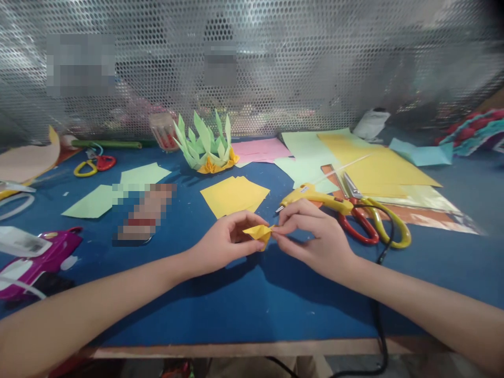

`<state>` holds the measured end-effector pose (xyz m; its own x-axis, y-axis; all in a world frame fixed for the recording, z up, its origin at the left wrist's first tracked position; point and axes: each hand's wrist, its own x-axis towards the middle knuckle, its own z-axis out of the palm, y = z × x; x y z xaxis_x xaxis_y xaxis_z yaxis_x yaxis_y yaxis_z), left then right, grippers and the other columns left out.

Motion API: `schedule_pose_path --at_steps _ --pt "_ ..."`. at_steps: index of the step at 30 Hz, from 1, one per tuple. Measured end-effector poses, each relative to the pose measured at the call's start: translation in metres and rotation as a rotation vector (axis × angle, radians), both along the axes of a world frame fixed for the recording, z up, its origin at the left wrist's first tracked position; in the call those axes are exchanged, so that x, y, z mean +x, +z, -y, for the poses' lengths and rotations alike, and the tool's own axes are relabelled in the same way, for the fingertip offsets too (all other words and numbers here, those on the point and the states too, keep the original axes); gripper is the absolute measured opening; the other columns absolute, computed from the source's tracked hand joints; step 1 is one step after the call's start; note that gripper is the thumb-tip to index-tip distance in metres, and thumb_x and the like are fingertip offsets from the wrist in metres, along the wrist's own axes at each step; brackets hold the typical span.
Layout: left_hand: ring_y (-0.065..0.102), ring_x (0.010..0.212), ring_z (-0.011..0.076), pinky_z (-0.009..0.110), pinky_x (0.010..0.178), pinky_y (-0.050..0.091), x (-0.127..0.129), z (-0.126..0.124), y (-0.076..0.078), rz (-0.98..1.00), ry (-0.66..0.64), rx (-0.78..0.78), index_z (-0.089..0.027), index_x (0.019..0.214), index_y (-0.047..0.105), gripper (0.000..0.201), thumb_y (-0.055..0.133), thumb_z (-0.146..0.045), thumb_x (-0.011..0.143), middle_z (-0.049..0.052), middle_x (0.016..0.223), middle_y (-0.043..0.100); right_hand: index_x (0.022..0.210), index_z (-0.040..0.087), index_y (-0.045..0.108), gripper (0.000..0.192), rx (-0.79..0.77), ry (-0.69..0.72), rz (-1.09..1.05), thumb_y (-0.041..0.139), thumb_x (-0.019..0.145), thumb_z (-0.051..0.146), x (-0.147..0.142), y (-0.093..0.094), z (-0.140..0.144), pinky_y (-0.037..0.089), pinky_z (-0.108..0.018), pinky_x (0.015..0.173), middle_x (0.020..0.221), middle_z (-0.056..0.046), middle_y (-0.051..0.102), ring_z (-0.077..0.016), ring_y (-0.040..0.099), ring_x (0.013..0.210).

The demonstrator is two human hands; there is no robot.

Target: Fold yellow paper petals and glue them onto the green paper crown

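A small folded yellow paper piece (258, 232) is held just above the blue table (252, 304) between both hands. My left hand (224, 242) pinches its left side with thumb and fingers. From the right, my right hand (315, 237) grips its pointed tip with the fingertips. A stack of yellow paper squares (234, 195) lies flat just behind the hands. Further back stands a folded paper flower (206, 144) with green pointed petals and a yellow base.
A yellow glue gun (315, 198) and red-and-yellow scissors (372, 220) lie right of the hands; a black cord (381, 294) runs over the front edge. Yellow, green and pink sheets (366, 165) cover the back right. Green sheets (118, 194) and a magenta tool (39, 260) lie left.
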<state>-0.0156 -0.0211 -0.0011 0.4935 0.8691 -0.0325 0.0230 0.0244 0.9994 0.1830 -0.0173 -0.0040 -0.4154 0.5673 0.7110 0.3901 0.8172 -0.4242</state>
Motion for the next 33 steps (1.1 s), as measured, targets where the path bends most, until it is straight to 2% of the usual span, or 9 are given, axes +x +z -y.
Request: schedule_pose_path --at_steps 6,9,11,13,16,21,24,28,33 --pt "0.065 0.086 0.0151 0.026 0.078 0.052 0.0 0.0 -0.001 0.003 -0.004 0.015 -0.017 0.1 0.062 0.029 0.069 -0.016 0.072 0.004 0.097 0.066 0.083 0.022 0.061 0.004 0.086 -0.014 0.176 0.059 0.085 0.02 0.012 0.014 -0.009 0.048 -0.034 0.075 0.09 -0.005 0.062 -0.0178 0.06 0.086" --pt "0.064 0.077 0.0124 0.023 0.072 0.05 -0.002 0.0 0.0 -0.015 0.046 -0.054 -0.018 0.108 0.062 0.034 0.069 -0.021 0.074 0.003 0.093 0.067 0.089 0.021 0.057 0.022 0.032 -0.373 0.202 0.06 0.083 0.042 0.033 0.021 -0.027 0.045 -0.042 0.083 0.093 -0.009 0.061 -0.0252 0.056 0.094" --pt "0.062 0.075 0.0115 0.023 0.072 0.048 -0.003 0.0 0.001 -0.013 0.078 -0.093 -0.019 0.111 0.063 0.036 0.069 -0.022 0.075 0.002 0.09 0.068 0.096 0.017 0.056 0.049 -0.179 -0.643 0.34 0.063 0.073 0.059 0.049 0.022 -0.041 0.043 -0.048 0.083 0.099 -0.015 0.059 -0.0333 0.054 0.099" --pt "0.061 0.076 0.0111 0.024 0.076 0.048 -0.004 -0.001 0.0 0.019 0.115 -0.14 -0.018 0.108 0.065 0.035 0.07 -0.021 0.074 0.002 0.088 0.068 0.1 0.012 0.057 0.064 -0.525 -0.757 0.539 0.063 0.067 0.066 0.061 0.021 -0.052 0.043 -0.05 0.082 0.102 -0.019 0.06 -0.0377 0.054 0.1" --pt "0.06 0.077 0.0105 0.024 0.079 0.047 -0.005 -0.001 -0.002 0.066 0.163 -0.183 -0.018 0.103 0.068 0.031 0.073 -0.02 0.071 0.001 0.086 0.069 0.092 0.014 0.063 0.058 -0.71 -0.687 0.589 0.062 0.065 0.066 0.069 0.023 -0.062 0.045 -0.041 0.066 0.079 -0.012 0.064 -0.0314 0.06 0.078" --pt "0.058 0.078 0.0097 0.024 0.08 0.045 -0.008 -0.002 -0.005 0.092 0.205 -0.204 -0.021 0.102 0.07 0.029 0.072 -0.023 0.073 0.001 0.09 0.068 0.06 0.019 0.058 0.045 -0.779 -0.58 0.522 0.065 0.064 0.063 0.067 0.03 -0.063 0.035 -0.031 0.051 0.051 -0.001 0.05 -0.0206 0.054 0.056" --pt "0.058 0.078 0.0099 0.024 0.079 0.044 -0.009 -0.003 -0.007 0.106 0.22 -0.225 -0.021 0.1 0.07 0.027 0.072 -0.026 0.073 0.001 0.092 0.068 0.065 0.019 0.057 0.046 -0.781 -0.511 0.387 0.06 0.069 0.065 0.064 0.03 -0.061 0.035 -0.03 0.05 0.055 -0.001 0.052 -0.0175 0.053 0.056" --pt "0.057 0.077 0.0107 0.025 0.078 0.044 -0.01 -0.004 -0.006 0.115 0.229 -0.259 -0.018 0.094 0.071 0.023 0.073 -0.027 0.072 0.001 0.087 0.067 0.087 0.02 0.056 0.043 -0.827 -0.338 0.202 0.052 0.077 0.061 0.059 0.028 -0.061 0.049 -0.029 0.058 0.08 -0.005 0.067 -0.0182 0.063 0.07" --pt "0.058 0.076 0.0111 0.026 0.079 0.045 -0.008 -0.005 -0.001 0.12 0.226 -0.316 -0.017 0.087 0.071 0.017 0.074 -0.022 0.071 0.001 0.084 0.066 0.075 0.019 0.057 0.031 -0.913 -0.194 0.195 0.067 0.07 0.047 0.056 0.027 -0.053 0.052 -0.029 0.057 0.067 -0.005 0.068 -0.0169 0.063 0.059"
